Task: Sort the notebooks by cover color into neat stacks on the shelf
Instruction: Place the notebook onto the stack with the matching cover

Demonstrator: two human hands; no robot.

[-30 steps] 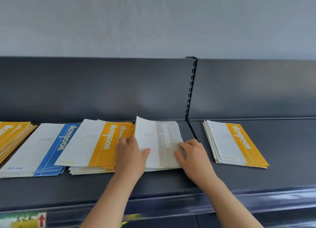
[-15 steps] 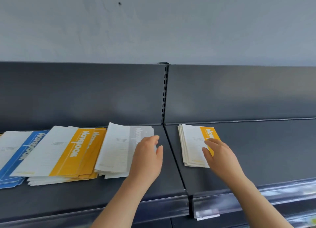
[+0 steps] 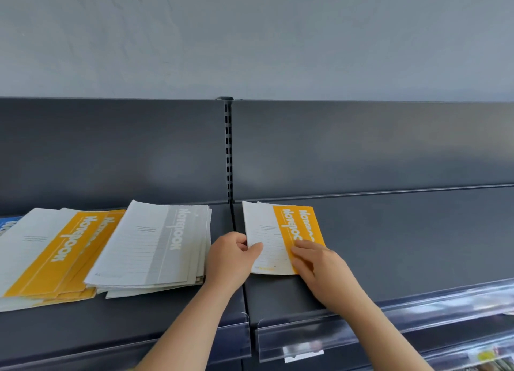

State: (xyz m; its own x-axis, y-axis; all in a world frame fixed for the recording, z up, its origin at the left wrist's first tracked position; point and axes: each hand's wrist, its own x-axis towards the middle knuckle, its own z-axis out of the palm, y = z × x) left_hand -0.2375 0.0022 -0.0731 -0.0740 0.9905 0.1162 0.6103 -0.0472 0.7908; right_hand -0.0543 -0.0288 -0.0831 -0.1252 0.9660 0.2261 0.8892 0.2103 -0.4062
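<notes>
Gripping the small yellow stack [image 3: 265,231] at its near-left edge, your left hand [image 3: 233,259] pinches it w/ thumb on top; your right hand [image 3: 322,267] lies flat on the yellow band, fingers fairly straight, pressing only; stack sits on the shelf [image 3: 403,245] just right of the upright [image 3: 228,153]; grey stack [image 3: 155,245] and another yellow pile [image 3: 55,254] lie left.

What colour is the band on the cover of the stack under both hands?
Yellow with white lettering, on the right-hand stack; clearest in the head view.
</notes>
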